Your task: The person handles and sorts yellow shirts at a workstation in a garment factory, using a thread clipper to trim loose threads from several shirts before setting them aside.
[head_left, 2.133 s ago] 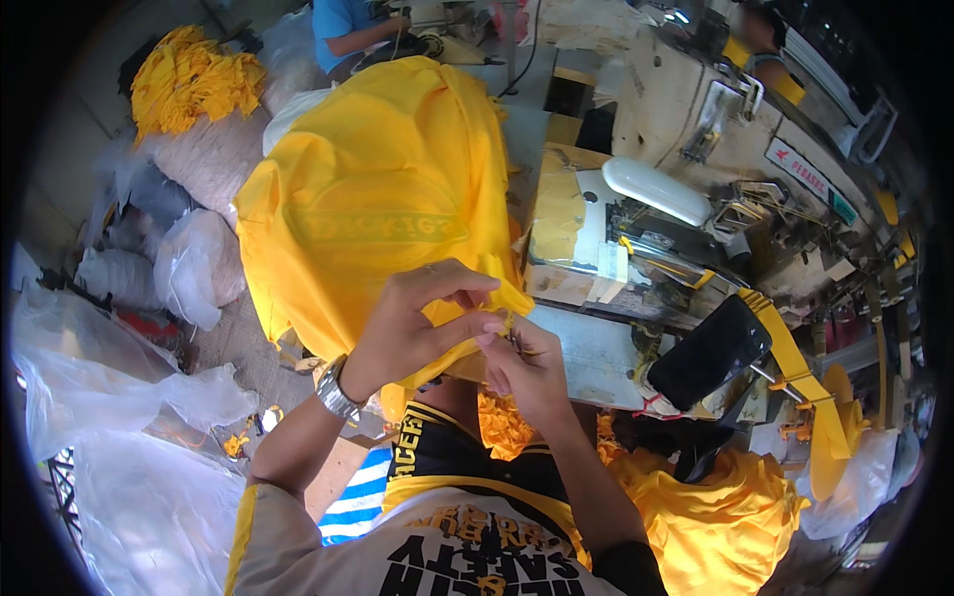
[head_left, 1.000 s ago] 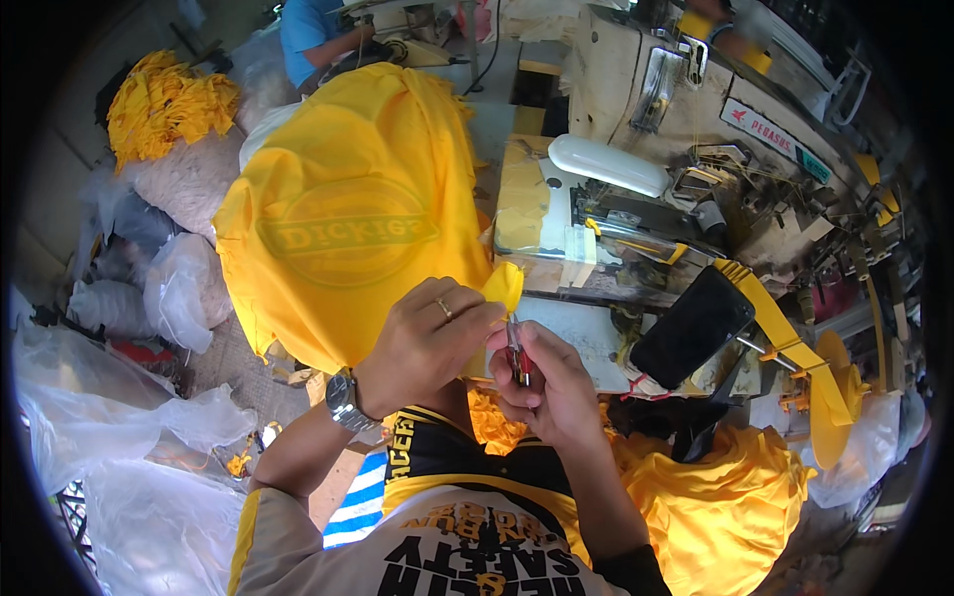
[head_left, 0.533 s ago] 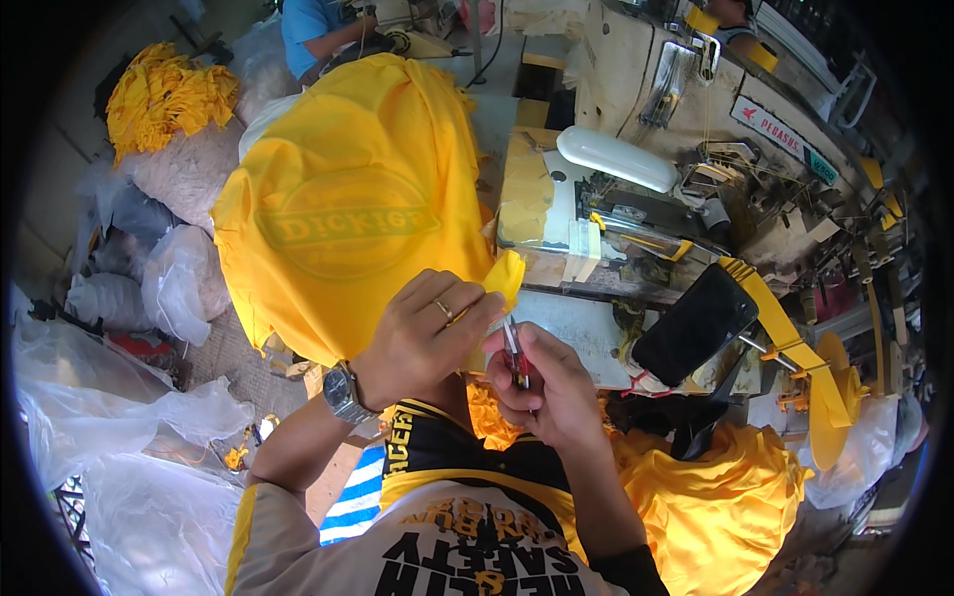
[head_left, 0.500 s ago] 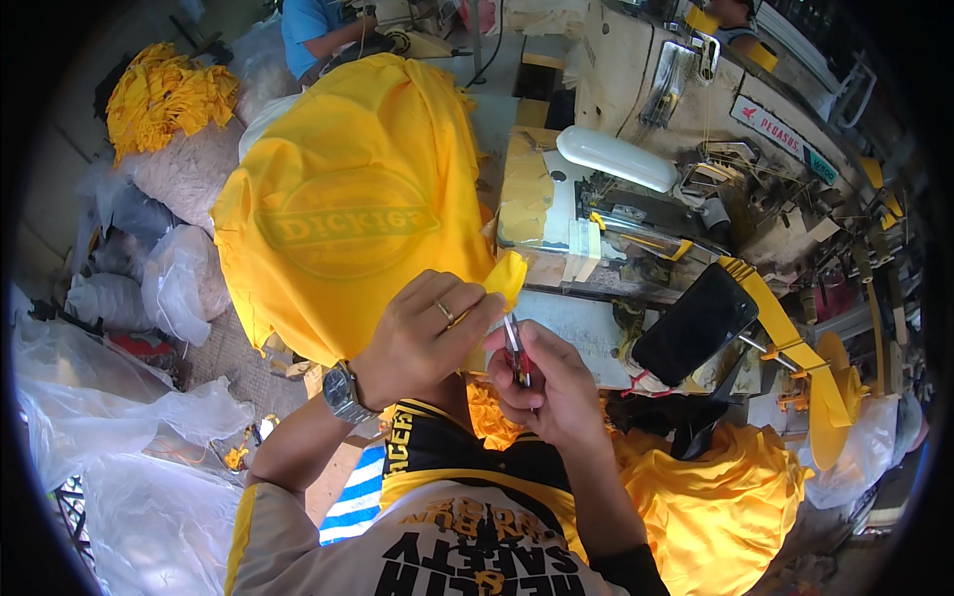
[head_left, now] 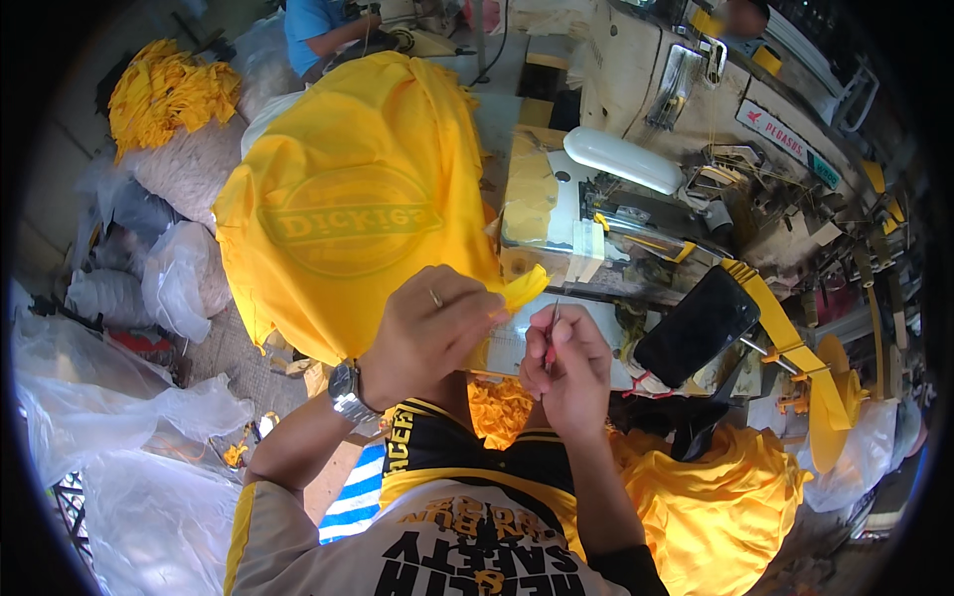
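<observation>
My left hand [head_left: 432, 316], with a ring and a wristwatch, is closed on a small yellow fabric piece [head_left: 527, 286] whose folded end sticks out past the fingertips. Just to its right, my right hand [head_left: 568, 363] is closed around small thread snips [head_left: 550, 355]. Their thin metal tip points up and a bit of red shows between the fingers; the rest is hidden in the palm. The snips and the fabric piece are apart. Beyond my left hand, a large yellow printed cloth [head_left: 348, 149] lies draped over a bulky heap.
An industrial sewing machine [head_left: 636, 89] stands at the far right, with a white lamp [head_left: 623, 161]. A black phone [head_left: 696, 326] is mounted before a yellow tape reel [head_left: 833, 397]. Yellow fabric [head_left: 715, 497] lies piled at lower right, plastic bags [head_left: 149, 497] at left. A co-worker [head_left: 323, 35] sits beyond.
My right hand has drawn right and slightly upward, taking the snips away from the yellow piece. That piece now extends farther right from my left fingertips.
</observation>
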A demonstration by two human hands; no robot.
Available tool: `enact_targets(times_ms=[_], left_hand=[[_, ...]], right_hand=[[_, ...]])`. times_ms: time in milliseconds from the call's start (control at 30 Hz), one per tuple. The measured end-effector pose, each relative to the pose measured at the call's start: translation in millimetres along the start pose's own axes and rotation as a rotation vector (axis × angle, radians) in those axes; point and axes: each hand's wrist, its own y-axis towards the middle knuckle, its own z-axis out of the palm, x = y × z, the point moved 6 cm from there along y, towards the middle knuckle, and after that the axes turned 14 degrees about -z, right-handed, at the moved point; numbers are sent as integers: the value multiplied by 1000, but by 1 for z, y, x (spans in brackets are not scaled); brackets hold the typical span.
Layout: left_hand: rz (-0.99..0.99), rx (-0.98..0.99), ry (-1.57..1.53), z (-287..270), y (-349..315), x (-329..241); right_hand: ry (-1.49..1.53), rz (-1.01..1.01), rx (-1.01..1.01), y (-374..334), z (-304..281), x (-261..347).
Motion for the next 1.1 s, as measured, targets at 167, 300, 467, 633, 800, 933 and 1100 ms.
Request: enact_targets(times_ms=[167, 300, 467, 633, 800, 933, 1100], left_hand=[[-451, 186, -436, 12, 13, 21], [-604, 303, -631, 9, 27, 35], [-519, 305, -573, -5, 42, 34], [-280, 436, -528, -7, 31, -43], [-416, 547, -648, 42, 26, -5], [-242, 406, -800, 38, 39, 9], [-225, 546, -445, 16, 58, 14]], right_hand=[[-287, -153, 64, 3, 28, -24], [60, 22, 30, 16, 27, -39], [205, 47, 104, 4, 25, -4], [-71, -48, 376, -31, -24, 72], [-485, -185, 111, 6, -29, 57], [-491, -88, 23, 26, -23, 41], [-457, -227, 66, 41, 6, 45]])
